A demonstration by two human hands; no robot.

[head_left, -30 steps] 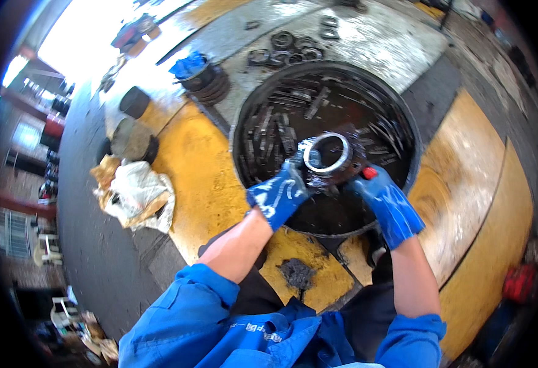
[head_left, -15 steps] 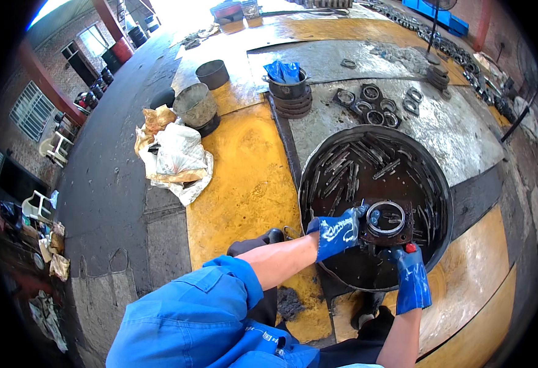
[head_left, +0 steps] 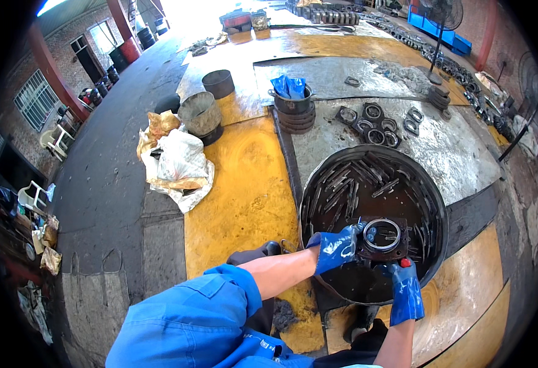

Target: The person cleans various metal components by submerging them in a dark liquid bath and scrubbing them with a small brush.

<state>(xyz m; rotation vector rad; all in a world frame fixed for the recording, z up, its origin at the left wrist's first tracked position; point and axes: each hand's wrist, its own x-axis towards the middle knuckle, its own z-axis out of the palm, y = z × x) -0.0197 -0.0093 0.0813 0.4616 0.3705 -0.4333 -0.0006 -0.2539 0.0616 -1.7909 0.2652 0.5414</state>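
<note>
Over a wide round tub (head_left: 444,245) of dark liquid, both my hands hold a dark square metal flange (head_left: 414,235) with a bright round ring at its centre. My left hand (head_left: 338,248), in a blue rubber glove, is closed on the flange's left edge; some gloved fingertips show through the ring. My right hand (head_left: 406,288), gloved likewise, grips the near edge from below, its fingers partly hidden. A small red piece (head_left: 405,262) shows at the right hand's fingers; I cannot tell its kind. Dark metal strips (head_left: 373,167) lie in the tub.
Past the tub, several dark flanges (head_left: 373,111) lie on a metal sheet. A pot with blue gloves (head_left: 289,89) stands on stacked rings. Left are an open metal drum (head_left: 200,113) and a white sack (head_left: 182,161). A fan (head_left: 441,12) stands at far right.
The view has tilted, so the surroundings sit lower in the picture. Both hands keep their hold on the flange over the tub, with little visible movement relative to it.
</note>
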